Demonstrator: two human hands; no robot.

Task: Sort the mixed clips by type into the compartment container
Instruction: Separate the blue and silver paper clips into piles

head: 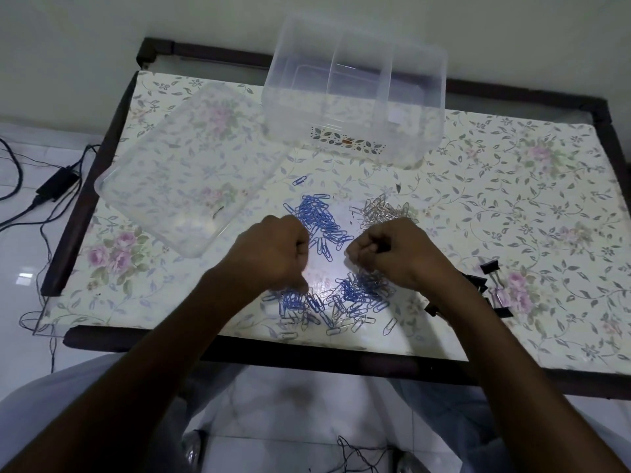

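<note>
Far left on the desk point(512, 206), clear lid point(177, 172). Left hand point(273, 254) fisted; contents I can't tell. Blue clips point(319, 216) beyond it, mixed clips point(341, 302) near edge. Compartment container point(355, 93) far centre. Right hand point(392, 250) curled, pinching clips. Silver clips point(382, 209) beyond; black binder clips point(491, 288) right, partly behind the wrist.

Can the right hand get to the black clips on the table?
Probably yes. The black clips lie beside the right hand, near its wrist, with nothing covering them. The hand's fingers are curled over the mixed pile, so it would only need to swing outward.
</note>
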